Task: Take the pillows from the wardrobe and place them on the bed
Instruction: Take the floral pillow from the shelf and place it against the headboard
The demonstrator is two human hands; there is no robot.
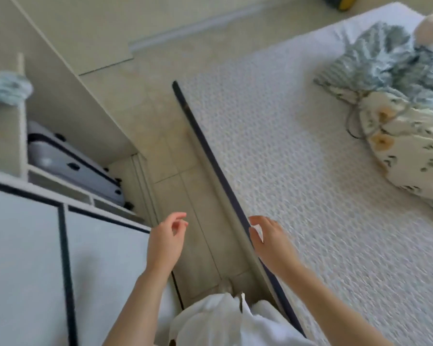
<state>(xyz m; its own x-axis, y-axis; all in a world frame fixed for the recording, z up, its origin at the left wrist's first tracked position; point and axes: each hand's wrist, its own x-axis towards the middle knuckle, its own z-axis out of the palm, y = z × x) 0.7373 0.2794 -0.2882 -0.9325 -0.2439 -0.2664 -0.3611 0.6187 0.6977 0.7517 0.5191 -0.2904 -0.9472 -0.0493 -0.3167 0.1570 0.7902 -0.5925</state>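
Down at the bottom, white clothing (pixel 225 320) on the person, both bare forearms reaching forward. Left hand (pixel 165 242) hovers over the floor (pixel 185 196) strip between wardrobe and bed, fingers loosely curled, grip slack and holding nothing. Right hand (pixel 270 242) hangs over the dark edge of the bed (pixel 285 158), fingers spread, grip likewise empty. To the left, the wardrobe (pixel 60 258) shows a pale door with dark trim, and past it an open compartment with a grey suitcase (pixel 68 161) lying on its side on the lowest shelf. Higher up on the left, a blue-grey patterned bundle (pixel 5 89) pokes out from a shelf; whether it is a pillow I cannot tell, the picture is blurred. Over on the right, two pillows sit on the bed's textured white cover, touching: a cream floral pillow (pixel 405 156) nearer, a blue-grey pillow (pixel 385 61) just beyond. Farthest off, a yellow and black object (pixel 340 2) rests on the floor.
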